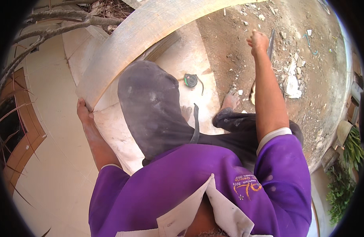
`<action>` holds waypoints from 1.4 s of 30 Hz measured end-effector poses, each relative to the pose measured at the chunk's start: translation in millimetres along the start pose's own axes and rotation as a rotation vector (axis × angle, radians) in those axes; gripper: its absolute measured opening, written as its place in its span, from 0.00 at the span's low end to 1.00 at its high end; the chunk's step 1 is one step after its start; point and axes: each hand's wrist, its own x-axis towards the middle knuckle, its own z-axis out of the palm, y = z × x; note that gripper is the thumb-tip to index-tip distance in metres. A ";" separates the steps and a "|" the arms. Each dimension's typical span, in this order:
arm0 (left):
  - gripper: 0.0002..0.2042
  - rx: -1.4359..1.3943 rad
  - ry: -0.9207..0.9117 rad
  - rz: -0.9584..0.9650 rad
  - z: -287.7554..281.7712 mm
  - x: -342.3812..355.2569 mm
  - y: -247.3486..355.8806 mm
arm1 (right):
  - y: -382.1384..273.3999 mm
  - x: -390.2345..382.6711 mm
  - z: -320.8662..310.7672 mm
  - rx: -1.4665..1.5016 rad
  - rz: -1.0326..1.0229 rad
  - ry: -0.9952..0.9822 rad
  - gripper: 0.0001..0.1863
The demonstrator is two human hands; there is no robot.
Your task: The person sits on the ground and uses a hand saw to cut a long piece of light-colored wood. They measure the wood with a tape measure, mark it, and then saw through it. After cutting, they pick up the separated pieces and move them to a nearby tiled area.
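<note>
A long, pale wooden board (pixel 126 43) runs from my left side across the top of the view, looking curved. Its near end is in the grip of my left hand (pixel 85 111), thumb and fingers at the edge. My right hand (pixel 258 42) is raised in front on the right, over the dirt, its fingers curled closed. Whatever they may hold is too small to make out. Partly behind my right forearm lies a long tool with a dark blade (pixel 272 39). A tape measure (pixel 190 80), black and green, rests on the pale floor between my legs.
A pale wall (pixel 47 130) with a brown wooden frame (pixel 26 138) is at left. Bare branches (pixel 51 23) reach in at upper left. Dirt ground (pixel 229 43) with rubble and white scraps (pixel 293 85) lies at right, beside green plants (pixel 342 189). A bare foot (pixel 231 98) stands at the slab's edge.
</note>
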 end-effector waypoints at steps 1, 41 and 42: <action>0.20 -0.024 -0.049 0.004 8.0 15.2 -3.7 | 66.8 11.6 18.0 -0.352 -0.203 -0.053 0.26; 0.18 0.171 -1.118 0.546 338.1 -298.7 185.3 | -136.6 -235.2 -105.5 0.148 -0.421 -1.240 0.40; 0.18 0.164 -1.143 0.484 343.7 -303.1 185.5 | -135.0 -235.7 -105.5 0.145 -0.455 -1.229 0.39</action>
